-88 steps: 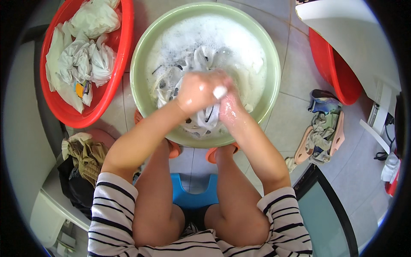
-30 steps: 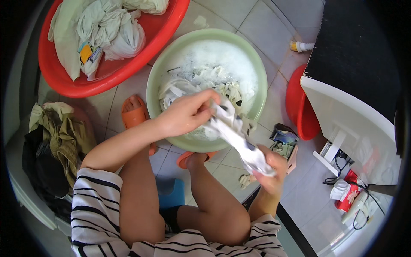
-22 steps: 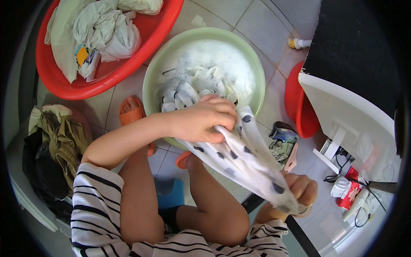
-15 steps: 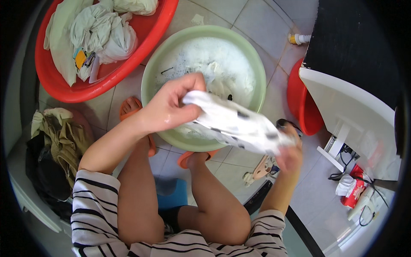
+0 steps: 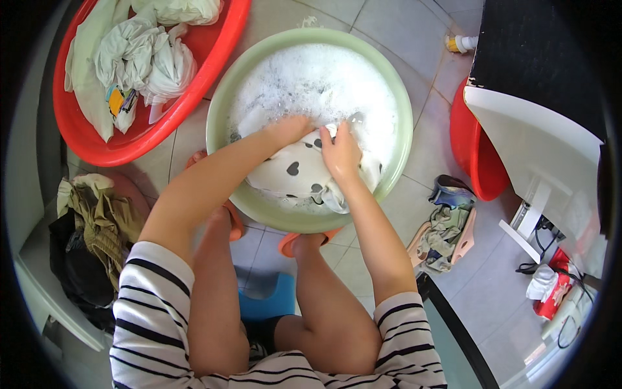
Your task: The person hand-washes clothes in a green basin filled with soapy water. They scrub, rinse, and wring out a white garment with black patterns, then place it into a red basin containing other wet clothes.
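A white cloth with dark heart prints point(image 5: 285, 174) lies wet in the near half of a pale green basin point(image 5: 217, 91) full of white suds point(image 5: 324, 71). My left hand point(image 5: 293, 129) is closed on the cloth's far edge, its fingertips sunk in the foam. Close beside it, my right hand point(image 5: 341, 154) grips a bunched part of the same cloth, with the thumb toward the left hand. A twisted end of the cloth hangs near the basin's front right wall. What lies under the suds is hidden.
At upper left stands a red tub point(image 5: 223, 65) holding white laundry point(image 5: 146, 58). Darker clothes point(image 5: 97, 220) are piled at left. A second red basin point(image 5: 470, 142) sits under a white cabinet. Right of my legs lie small fabric items point(image 5: 447, 227); a blue stool point(image 5: 269, 298) stands below me.
Both hands have lowered the cloth from above the basin into the suds. My right hand has come in leftward, close to my left hand. The view has shifted slightly.
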`<move>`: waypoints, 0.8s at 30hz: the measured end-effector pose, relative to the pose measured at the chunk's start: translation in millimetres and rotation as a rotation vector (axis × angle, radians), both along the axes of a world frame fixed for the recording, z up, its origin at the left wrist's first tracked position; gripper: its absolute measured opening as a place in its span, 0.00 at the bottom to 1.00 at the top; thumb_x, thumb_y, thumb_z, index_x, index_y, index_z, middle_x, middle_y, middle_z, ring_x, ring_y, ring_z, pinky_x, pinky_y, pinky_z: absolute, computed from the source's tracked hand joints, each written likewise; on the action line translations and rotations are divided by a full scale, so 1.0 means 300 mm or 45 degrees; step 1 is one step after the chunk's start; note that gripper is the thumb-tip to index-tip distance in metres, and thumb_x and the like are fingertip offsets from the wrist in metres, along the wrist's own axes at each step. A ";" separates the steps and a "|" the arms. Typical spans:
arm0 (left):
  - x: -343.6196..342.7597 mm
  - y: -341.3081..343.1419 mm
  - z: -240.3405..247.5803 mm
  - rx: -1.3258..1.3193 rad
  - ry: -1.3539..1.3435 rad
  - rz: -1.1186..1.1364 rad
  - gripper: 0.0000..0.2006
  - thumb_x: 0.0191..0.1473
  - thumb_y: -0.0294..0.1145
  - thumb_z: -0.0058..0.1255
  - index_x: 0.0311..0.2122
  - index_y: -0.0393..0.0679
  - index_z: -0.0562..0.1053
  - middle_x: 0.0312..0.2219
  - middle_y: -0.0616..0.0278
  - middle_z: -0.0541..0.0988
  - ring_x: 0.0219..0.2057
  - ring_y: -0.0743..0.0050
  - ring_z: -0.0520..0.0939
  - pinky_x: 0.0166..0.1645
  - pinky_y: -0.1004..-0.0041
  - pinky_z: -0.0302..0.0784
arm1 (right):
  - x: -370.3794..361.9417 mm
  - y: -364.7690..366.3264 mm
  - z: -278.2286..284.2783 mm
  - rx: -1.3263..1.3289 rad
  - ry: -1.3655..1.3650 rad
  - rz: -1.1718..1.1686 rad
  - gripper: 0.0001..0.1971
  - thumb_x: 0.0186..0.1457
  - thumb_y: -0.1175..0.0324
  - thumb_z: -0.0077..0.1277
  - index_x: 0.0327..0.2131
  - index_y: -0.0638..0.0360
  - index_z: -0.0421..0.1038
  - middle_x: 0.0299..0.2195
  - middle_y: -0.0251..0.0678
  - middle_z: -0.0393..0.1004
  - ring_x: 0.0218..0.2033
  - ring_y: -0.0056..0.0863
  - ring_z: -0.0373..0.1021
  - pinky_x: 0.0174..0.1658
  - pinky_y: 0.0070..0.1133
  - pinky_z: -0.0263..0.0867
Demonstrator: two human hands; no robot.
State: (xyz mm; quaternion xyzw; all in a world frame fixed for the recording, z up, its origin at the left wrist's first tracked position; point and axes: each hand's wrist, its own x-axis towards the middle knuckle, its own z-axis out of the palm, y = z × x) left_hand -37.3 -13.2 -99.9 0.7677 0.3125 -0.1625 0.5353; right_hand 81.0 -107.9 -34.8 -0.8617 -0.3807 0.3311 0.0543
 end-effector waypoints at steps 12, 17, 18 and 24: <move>0.026 -0.140 0.454 0.261 -0.972 0.301 0.07 0.47 0.37 0.55 0.31 0.47 0.75 0.28 0.63 0.76 0.26 0.64 0.77 0.30 0.68 0.73 | 0.001 0.040 0.134 0.429 1.919 -1.306 0.16 0.56 0.56 0.44 0.38 0.59 0.69 0.30 0.32 0.69 0.31 0.29 0.67 0.38 0.26 0.65; 0.032 -0.070 0.381 0.811 -1.053 0.267 0.10 0.48 0.39 0.53 0.22 0.46 0.72 0.21 0.62 0.75 0.19 0.59 0.76 0.22 0.66 0.71 | -0.127 0.010 0.167 0.819 1.963 -1.447 0.16 0.57 0.57 0.45 0.40 0.58 0.66 0.35 0.31 0.68 0.34 0.22 0.66 0.34 0.21 0.65; 0.034 -0.039 0.365 0.733 -0.848 0.289 0.10 0.47 0.39 0.53 0.22 0.46 0.72 0.21 0.61 0.75 0.19 0.59 0.76 0.22 0.67 0.71 | -0.123 0.036 0.190 0.693 1.890 -1.500 0.16 0.57 0.57 0.44 0.41 0.58 0.66 0.35 0.31 0.68 0.34 0.21 0.66 0.35 0.21 0.65; 0.045 -0.105 0.397 0.876 -0.885 0.203 0.08 0.50 0.39 0.47 0.25 0.48 0.74 0.20 0.63 0.75 0.22 0.62 0.77 0.22 0.68 0.71 | -0.074 -0.049 0.091 0.666 1.916 -1.433 0.14 0.58 0.61 0.41 0.45 0.57 0.64 0.38 0.33 0.69 0.37 0.24 0.67 0.39 0.22 0.66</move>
